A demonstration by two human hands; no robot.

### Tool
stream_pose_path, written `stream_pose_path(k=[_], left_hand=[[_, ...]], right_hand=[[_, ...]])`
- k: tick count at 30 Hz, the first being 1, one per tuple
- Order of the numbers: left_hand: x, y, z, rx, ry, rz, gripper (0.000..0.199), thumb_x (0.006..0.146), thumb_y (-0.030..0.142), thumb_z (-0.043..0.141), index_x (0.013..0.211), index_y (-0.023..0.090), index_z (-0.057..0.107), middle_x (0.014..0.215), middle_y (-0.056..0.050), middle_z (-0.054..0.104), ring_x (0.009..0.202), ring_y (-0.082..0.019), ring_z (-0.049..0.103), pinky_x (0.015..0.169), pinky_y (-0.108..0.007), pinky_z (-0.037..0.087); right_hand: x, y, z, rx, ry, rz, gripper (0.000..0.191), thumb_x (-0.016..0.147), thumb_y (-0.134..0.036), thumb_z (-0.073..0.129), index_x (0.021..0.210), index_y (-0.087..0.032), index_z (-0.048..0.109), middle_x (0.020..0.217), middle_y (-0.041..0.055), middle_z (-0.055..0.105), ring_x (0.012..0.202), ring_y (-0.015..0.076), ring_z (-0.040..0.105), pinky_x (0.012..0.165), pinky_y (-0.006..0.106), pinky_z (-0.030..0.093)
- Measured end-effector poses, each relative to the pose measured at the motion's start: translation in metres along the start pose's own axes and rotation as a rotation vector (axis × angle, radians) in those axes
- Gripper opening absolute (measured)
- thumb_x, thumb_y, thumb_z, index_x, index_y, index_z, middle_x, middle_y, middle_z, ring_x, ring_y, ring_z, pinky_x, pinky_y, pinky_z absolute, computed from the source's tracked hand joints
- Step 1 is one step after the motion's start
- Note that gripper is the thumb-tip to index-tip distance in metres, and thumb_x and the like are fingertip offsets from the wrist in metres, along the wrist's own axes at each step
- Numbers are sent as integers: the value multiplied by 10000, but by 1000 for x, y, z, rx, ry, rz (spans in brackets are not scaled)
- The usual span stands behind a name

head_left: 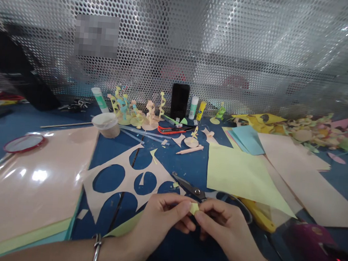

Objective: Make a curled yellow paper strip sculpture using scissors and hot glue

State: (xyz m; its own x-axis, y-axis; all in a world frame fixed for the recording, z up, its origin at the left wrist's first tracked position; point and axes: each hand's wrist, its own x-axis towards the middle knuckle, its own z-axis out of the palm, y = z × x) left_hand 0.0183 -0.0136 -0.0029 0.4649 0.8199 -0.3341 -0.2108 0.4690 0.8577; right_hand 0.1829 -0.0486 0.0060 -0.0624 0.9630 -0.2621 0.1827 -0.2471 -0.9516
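Two hands in the head view, the left hand and right hand, have their fingers pinching a small pale-yellow paper piece between them, above the blue table, just below the scissors; close fingertip pressure should steady it.

A black smartphone upright before a perforated metal screen, beside a white glue stick

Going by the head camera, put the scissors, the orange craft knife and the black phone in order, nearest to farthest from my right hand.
From your right hand:
1. Scissors: just beyond the hand, toward its left.
2. Orange-handled craft knife: farther back, left of the hand.
3. Black phone: farthest, upright at the back by the perforated metal screen.
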Motion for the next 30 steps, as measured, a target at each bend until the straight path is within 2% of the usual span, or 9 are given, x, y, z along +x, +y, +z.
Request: stream_pose_path(k=[4,10,13,18,21,30], left_hand=[[1,0,0,41,32,16,180,772,316,732,747,139,754,602,-11,687,548,-106,654,524,-170,519],[2,-1,-1,89,72,17,142,777,279,716,741,147,753,593,-14,698,563,-112,659,545,-175,525],[2,-2,-1,85,61,22,148,784,283,713,740,147,753,600,-15,695,566,-111,658,551,-175,525],[1,1,1,43,-5,32,181,767,311,735,853,158,775,696,-20,674,595,-114,647,546,-194,539],[1,3,3,88,4,60,166,723,287,772,792,136,778,734,-18,638,574,-102,616,529,-199,536],[0,5,3,119,10,55,224,746,345,735,685,132,702,517,10,614,490,-92,563,502,-184,486]], right_hand=[[-2,-2,1,-65,19,-25,288,791,-426,621,712,-154,673,638,35,637,521,131,563,515,250,447],[-3,-1,4,-141,58,-129,244,820,-378,581,737,-175,686,679,38,637,564,146,570,524,260,454],[-3,-1,4,-169,81,-153,226,818,-360,581,732,-179,686,690,37,633,589,151,573,528,258,453],[-4,-2,1,-127,37,-104,245,823,-366,581,716,-176,691,668,31,635,562,142,561,526,256,447],[-4,-1,2,-179,46,-136,241,826,-358,587,714,-176,699,663,32,641,568,140,560,524,248,443],[-2,1,3,-219,104,-170,205,802,-346,629,688,-189,693,639,19,656,564,138,582,517,225,446]])
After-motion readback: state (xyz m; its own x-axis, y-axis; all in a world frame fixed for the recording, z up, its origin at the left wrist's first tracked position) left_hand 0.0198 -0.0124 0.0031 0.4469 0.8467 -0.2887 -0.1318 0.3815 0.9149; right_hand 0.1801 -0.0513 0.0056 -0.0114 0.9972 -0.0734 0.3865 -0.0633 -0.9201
